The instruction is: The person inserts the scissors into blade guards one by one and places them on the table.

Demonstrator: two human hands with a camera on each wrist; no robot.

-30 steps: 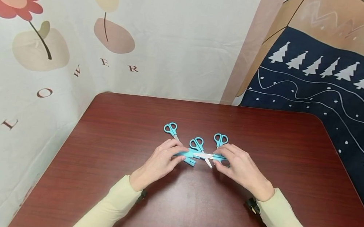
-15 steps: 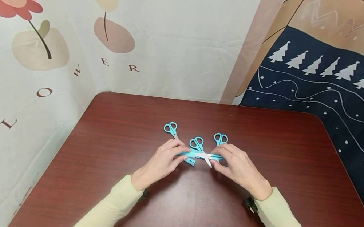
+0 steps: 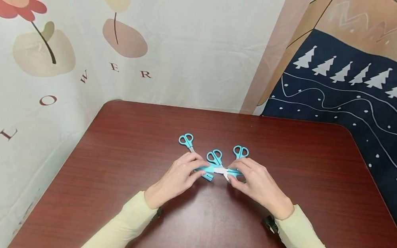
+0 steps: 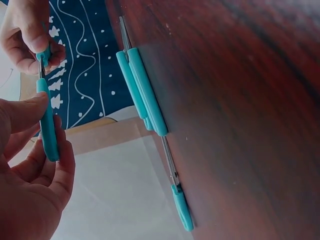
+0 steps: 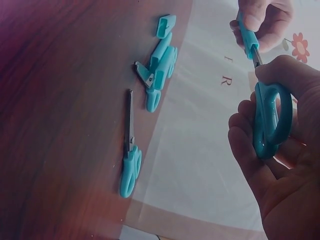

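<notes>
Subject: one pair of scissors (image 5: 261,132), held crosswise above the middle of the table (image 3: 128,141), handles to the right, blades to the left. The handles are glossy turquoise with two finger loops; the blades show as one narrow strip, pale in the head view and dark grey in the right wrist view. Their tips are out of sight inside a sheath (image 4: 48,125), a plain, elongated turquoise cover matching the handles in colour. A short length of bare metal shows between sheath and handles.

Left hand (image 3: 178,174): thumb and fingers pinch the sheath from opposite sides. Right hand (image 3: 258,181): thumb bears near the base of the blades, fingers curled about the handles.

On the table beyond the hands are three further pairs in the same turquoise: a left pair (image 3: 189,144), a middle pair (image 3: 218,163) and a right pair (image 3: 240,157), all with handles to the far side. The middle pair lies among loose sheaths, one of its blades projecting to the near side. A slotted sheath end (image 3: 208,177) shows just beside the left fingertips. The exact number of loose sheaths cannot be told, owing to overlap
</notes>
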